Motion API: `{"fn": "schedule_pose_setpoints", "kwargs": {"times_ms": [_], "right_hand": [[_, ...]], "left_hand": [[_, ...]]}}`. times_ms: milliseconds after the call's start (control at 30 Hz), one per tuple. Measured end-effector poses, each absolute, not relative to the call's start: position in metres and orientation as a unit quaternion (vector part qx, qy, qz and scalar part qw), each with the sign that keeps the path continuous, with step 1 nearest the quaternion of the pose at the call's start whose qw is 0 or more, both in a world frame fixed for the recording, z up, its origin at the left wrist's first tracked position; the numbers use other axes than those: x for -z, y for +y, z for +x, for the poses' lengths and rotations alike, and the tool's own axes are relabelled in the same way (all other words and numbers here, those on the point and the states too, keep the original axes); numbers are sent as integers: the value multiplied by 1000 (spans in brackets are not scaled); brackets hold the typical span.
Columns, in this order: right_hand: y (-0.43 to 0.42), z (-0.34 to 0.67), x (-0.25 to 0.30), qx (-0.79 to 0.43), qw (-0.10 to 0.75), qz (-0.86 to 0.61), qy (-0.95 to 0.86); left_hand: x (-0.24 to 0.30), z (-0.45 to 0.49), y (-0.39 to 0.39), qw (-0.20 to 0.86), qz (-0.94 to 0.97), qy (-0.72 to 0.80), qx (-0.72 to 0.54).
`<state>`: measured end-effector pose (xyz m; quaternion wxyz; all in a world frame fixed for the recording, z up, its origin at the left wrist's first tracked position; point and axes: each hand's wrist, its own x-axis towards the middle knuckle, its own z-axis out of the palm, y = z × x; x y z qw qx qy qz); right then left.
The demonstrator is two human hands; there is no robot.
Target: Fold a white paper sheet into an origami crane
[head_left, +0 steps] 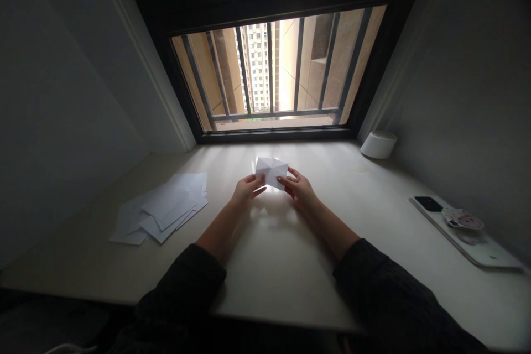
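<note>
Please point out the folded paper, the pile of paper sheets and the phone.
folded paper [271,171]: head view, centre of its creased face.
pile of paper sheets [164,207]: head view, on the top sheet.
phone [467,235]: head view, middle of its back.

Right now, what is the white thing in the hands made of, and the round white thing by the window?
The folded piece held by the left hand and right hand looks like thin matte paper: sharp creases, no shine. The round tub seems smooth plastic or ceramic; too dim to tell.
</note>
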<state>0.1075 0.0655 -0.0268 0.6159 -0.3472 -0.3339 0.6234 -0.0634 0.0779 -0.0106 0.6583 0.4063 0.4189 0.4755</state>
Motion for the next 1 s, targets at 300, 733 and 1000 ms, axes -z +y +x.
{"fn": "schedule_pose_setpoints", "kwargs": {"times_ms": [300,733,1000], "right_hand": [[67,109,29,-607,639,-346,-321],[61,110,21,-619,590,-379,-353],[62,108,24,-600,591,-379,-382]], "left_hand": [[8,-64,77,625,476,427,-448],[2,-61,70,423,638,437,-472],[4,-61,66,304,631,522,-487]]}}
